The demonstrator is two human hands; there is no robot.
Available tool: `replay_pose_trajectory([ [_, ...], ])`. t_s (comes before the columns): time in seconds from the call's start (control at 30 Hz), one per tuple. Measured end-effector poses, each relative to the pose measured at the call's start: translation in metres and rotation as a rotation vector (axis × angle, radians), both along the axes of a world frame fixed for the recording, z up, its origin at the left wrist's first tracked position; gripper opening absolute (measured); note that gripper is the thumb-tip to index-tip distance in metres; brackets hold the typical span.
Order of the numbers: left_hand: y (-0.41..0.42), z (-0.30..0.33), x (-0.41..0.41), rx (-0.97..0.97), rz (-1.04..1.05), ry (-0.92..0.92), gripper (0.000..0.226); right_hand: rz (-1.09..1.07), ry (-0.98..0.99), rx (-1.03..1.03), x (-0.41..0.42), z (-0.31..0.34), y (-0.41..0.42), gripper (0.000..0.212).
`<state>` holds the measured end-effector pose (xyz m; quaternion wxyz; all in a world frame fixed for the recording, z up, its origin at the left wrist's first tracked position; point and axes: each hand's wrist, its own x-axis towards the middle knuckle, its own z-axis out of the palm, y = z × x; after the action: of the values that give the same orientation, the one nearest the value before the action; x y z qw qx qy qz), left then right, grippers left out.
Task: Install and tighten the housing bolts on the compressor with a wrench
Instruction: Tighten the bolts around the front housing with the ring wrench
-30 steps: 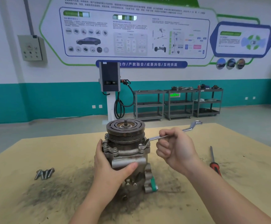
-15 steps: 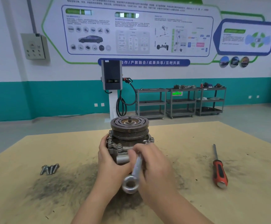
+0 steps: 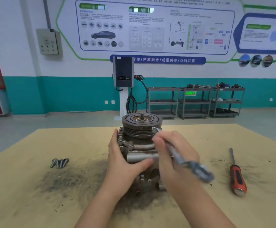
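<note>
**Compressor held upright, wrench at its top edge**

The compressor (image 3: 139, 145) stands upright at the centre of the frame on the table (image 3: 27, 203). It is a grey metal body, dirty and a little rusty, with a round grooved pulley on top and small bolts around its flange. The left hand (image 3: 124, 160) grasps its left side, with the thumb across the front. The right hand (image 3: 171, 155) is clenched around the wrench (image 3: 180, 159), which is blurred; its far end is near the pulley edge. Four loose bolts (image 3: 59, 162) lie at the left. A red screwdriver (image 3: 236, 175) lies at the right. Dark dust covers the table around the compressor.
</note>
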<state>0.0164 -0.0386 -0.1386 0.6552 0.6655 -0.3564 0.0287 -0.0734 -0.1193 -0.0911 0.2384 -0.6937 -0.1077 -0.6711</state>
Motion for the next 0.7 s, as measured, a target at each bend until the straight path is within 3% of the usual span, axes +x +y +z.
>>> replay_pose_trajectory([
  [0.07, 0.007, -0.005, 0.005, 0.022, 0.070, 0.011, 0.111, 0.252, 0.052, 0.293, -0.010, 0.001, -0.017, 0.027],
  [0.17, 0.009, -0.003, 0.009, 0.015, 0.061, 0.030, 0.102, 0.432, 0.069, 0.755, -0.011, -0.001, -0.034, 0.031],
  [0.3, 0.009, -0.002, 0.004, 0.018, 0.060, 0.029, 0.100, 0.653, 0.110, 1.093, -0.008, 0.004, -0.045, 0.044],
  [0.43, 0.010, -0.003, 0.002, 0.041, 0.076, 0.031, 0.103, 0.730, 0.198, 1.147, -0.006, 0.004, -0.050, 0.044],
  [0.57, 0.009, -0.005, 0.000, 0.050, 0.080, 0.045, 0.127, 0.766, 0.288, 1.184, -0.005, 0.005, -0.057, 0.035],
  [0.7, 0.008, -0.005, -0.001, 0.070, 0.098, 0.042, 0.128, 0.425, 0.157, 0.956, -0.004, -0.006, -0.041, 0.033],
])
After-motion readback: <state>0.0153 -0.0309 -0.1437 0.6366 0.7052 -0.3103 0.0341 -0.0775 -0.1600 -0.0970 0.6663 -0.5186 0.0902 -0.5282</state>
